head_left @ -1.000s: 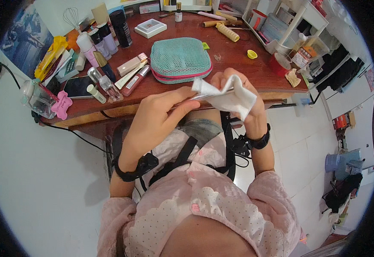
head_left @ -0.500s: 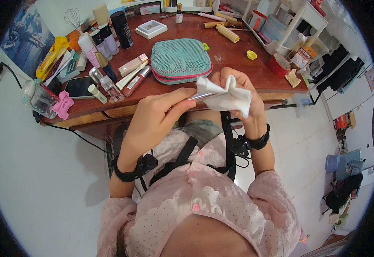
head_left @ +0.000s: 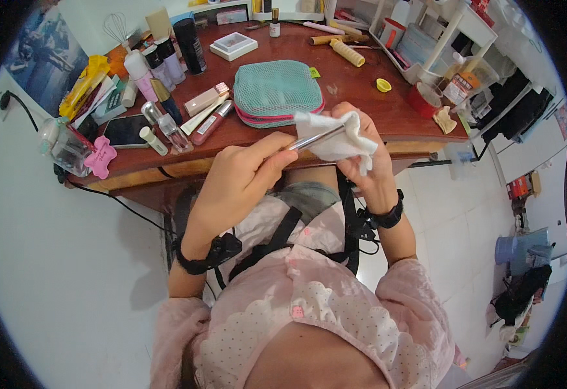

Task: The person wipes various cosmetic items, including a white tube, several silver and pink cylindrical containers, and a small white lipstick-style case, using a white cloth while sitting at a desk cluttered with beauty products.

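My left hand (head_left: 250, 174) pinches a slim silver rod (head_left: 316, 138) between thumb and fingers, just in front of the desk edge. The rod slants up to the right, and its far part lies against a crumpled white cloth or tissue (head_left: 325, 150). Behind the cloth, my right hand (head_left: 368, 152) is closed on it, with several fingers hidden by the folds. What kind of tool the rod is I cannot make out. A mint-green mesh pouch (head_left: 277, 89) with a pink zip lies on the desk just beyond both hands.
Lip gloss tubes (head_left: 212, 123), a phone (head_left: 126, 131) and several bottles (head_left: 189, 47) crowd the left of the reddish-brown desk (head_left: 361, 91). A yellow cap (head_left: 383, 85), a red tape roll (head_left: 424, 98) and a white rack (head_left: 436, 52) stand to the right.
The cloth has been turned and opened, so more of the rod shows lying across it. My right hand has shifted slightly; my left hand keeps its pinch. The whole view has moved a little.
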`<action>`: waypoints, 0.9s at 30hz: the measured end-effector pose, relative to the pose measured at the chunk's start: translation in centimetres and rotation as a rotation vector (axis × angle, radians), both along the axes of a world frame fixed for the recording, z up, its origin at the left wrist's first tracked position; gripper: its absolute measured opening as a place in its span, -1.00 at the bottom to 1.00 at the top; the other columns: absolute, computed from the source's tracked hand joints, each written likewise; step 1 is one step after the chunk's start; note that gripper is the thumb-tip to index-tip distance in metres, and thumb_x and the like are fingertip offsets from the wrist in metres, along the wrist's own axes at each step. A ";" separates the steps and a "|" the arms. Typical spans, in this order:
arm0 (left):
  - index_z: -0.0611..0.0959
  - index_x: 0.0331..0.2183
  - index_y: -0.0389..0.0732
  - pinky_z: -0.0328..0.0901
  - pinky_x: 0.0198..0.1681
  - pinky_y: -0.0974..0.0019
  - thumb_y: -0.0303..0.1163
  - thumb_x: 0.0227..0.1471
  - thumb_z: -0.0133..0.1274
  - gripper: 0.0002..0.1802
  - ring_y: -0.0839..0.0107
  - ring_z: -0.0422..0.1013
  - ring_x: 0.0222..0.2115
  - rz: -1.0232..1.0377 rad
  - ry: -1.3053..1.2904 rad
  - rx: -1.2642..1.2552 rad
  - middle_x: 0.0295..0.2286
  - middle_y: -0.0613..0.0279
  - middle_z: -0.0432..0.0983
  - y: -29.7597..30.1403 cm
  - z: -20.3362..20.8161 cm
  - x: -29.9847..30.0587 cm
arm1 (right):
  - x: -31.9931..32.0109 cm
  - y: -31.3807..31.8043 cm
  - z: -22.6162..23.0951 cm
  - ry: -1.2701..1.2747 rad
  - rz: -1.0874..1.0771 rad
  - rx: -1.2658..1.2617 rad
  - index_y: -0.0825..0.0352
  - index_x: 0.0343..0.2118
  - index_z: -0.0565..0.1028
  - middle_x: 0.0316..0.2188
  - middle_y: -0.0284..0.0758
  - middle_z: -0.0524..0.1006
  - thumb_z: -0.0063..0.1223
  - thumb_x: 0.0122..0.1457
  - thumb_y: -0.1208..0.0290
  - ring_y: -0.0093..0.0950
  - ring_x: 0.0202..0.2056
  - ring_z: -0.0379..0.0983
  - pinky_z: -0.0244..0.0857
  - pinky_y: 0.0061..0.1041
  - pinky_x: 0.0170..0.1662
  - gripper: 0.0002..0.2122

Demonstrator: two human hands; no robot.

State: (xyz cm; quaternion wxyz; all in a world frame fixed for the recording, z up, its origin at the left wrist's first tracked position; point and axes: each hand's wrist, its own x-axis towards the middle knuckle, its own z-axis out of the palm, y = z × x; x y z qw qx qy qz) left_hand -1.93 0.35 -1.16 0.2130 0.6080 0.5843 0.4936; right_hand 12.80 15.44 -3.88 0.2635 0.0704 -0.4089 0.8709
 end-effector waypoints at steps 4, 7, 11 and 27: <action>0.48 -0.37 -0.34 0.06 -0.66 0.45 -0.36 0.08 -0.13 -0.78 0.57 0.14 -0.75 -0.145 -0.162 -0.124 -0.77 0.27 0.22 0.8 -0.7 -1.0 | 0.0 -0.7 0.8 -0.061 -0.154 0.169 0.41 -0.20 0.44 -0.24 -0.27 0.47 0.05 0.02 0.53 -0.57 -0.32 0.43 0.31 -0.61 -0.22 -0.75; 0.47 -0.41 -0.36 0.00 -0.67 0.49 -0.37 0.10 -0.15 -0.77 0.68 0.08 -0.71 -0.207 -0.292 -0.176 -0.77 0.35 0.19 0.7 -0.2 -0.7 | -0.8 -0.6 0.9 0.044 -0.610 0.704 0.41 -0.26 0.48 -0.27 -0.29 0.48 0.08 -0.02 0.56 -0.56 -0.32 0.42 0.28 -0.61 -0.23 -0.79; 0.52 -0.36 -0.37 0.04 -0.65 0.52 -0.38 0.05 -0.06 -0.78 0.69 0.12 -0.69 -0.132 -0.338 -0.124 -0.74 0.35 0.24 0.9 -0.8 -0.4 | -0.2 -2.1 1.6 -0.282 -0.822 0.811 0.44 -0.30 0.49 -0.41 -0.35 0.51 0.09 -0.02 0.55 -0.66 -0.38 0.38 0.22 -0.68 -0.28 -0.81; 0.56 -0.27 -0.34 0.19 -0.56 0.55 -0.51 -0.08 0.07 -0.76 0.65 0.27 -0.58 0.188 0.093 0.359 -0.58 0.32 0.44 1.6 -1.2 0.5 | -1.2 -2.1 0.8 -0.182 -0.452 0.296 0.38 -0.31 0.39 -0.56 -0.42 0.49 -0.04 0.11 0.45 -0.76 -0.66 0.33 0.09 -0.79 -0.74 -0.87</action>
